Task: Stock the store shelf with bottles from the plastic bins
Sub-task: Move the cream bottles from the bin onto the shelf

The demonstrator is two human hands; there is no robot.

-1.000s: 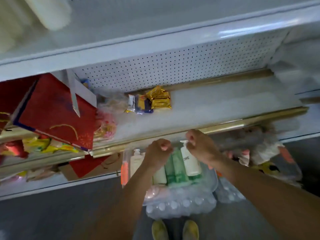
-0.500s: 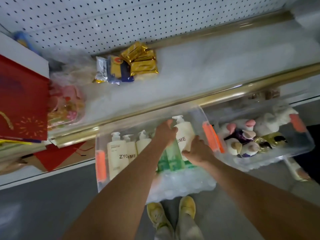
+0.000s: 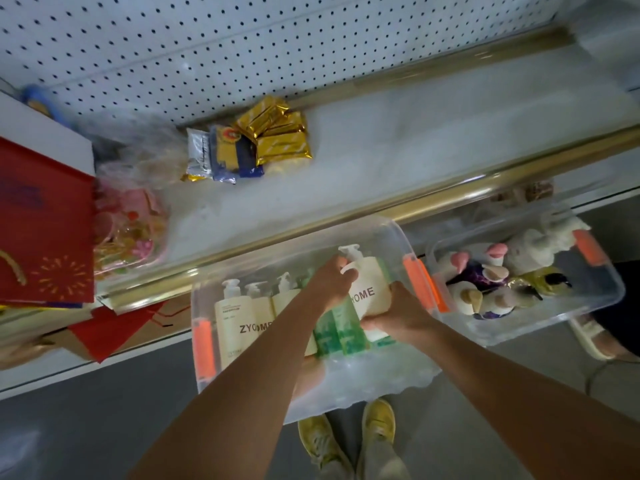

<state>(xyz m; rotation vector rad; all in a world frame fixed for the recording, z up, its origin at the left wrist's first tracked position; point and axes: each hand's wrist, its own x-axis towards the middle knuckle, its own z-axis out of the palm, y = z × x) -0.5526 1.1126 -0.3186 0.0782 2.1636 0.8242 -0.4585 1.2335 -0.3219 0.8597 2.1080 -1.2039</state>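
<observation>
Gripping cream pump bottle (image 3: 369, 289) inside clear bin (image 3: 398, 386): left hand (image 3: 330, 284) curled round its pump neck, right hand (image 3: 398, 315) cupping base. Long axis runs hand to hand; shelf (image 3: 381, 161) lies beyond left hand.

At lower centre of the frame I see my left hand (image 3: 332, 284) and right hand (image 3: 398, 315) gripping a cream pump bottle (image 3: 369, 289) inside the clear plastic bin with orange latches (image 3: 242, 268), below the white shelf (image 3: 381, 161).
</observation>
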